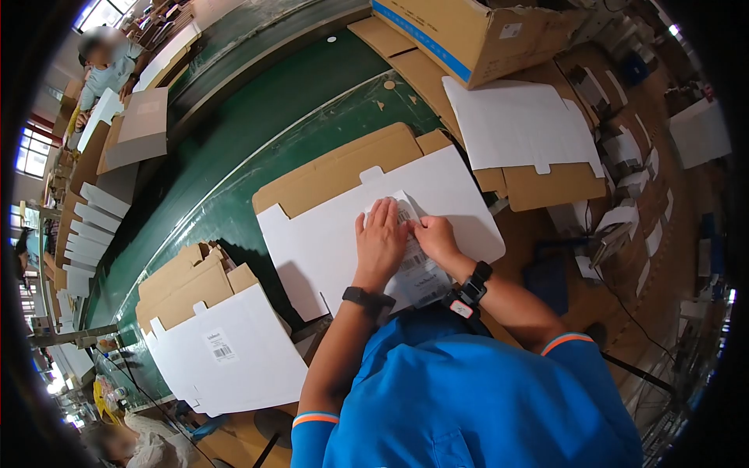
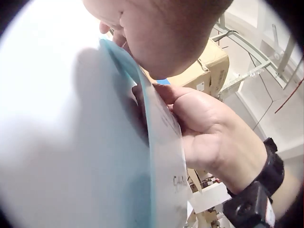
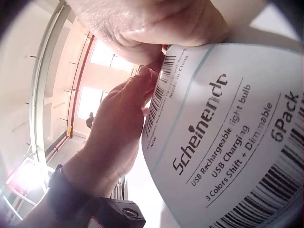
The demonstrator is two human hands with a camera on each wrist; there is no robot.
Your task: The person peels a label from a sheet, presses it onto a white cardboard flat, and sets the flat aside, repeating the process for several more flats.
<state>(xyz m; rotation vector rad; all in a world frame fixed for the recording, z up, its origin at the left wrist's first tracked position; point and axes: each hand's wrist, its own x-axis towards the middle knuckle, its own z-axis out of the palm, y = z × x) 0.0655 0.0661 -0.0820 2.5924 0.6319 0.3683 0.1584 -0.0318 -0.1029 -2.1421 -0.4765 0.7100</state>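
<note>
A strip of printed labels (image 1: 417, 273) lies over a white flattened box (image 1: 320, 242) with brown flaps, in front of the person. The left hand (image 1: 381, 243) rests on the strip's left side, fingers extended. At the strip's right edge, the right hand (image 1: 438, 240) pinches it, fingers bent. In the left wrist view, the right hand (image 2: 209, 128) has fingers behind the lifted sheet (image 2: 164, 156), and the left hand (image 2: 161, 28) is above. The right wrist view shows the label sheet (image 3: 218, 133) with "Scheinendo" text and barcodes, below the right hand (image 3: 152, 23); the left hand (image 3: 118, 128) is beside it.
A flattened box with a label (image 1: 226, 359) lies at the lower left, and another white and brown one (image 1: 507, 125) at the upper right. Behind stands a large carton (image 1: 476, 39). The green table (image 1: 234, 156) runs toward a seated person (image 1: 109, 70).
</note>
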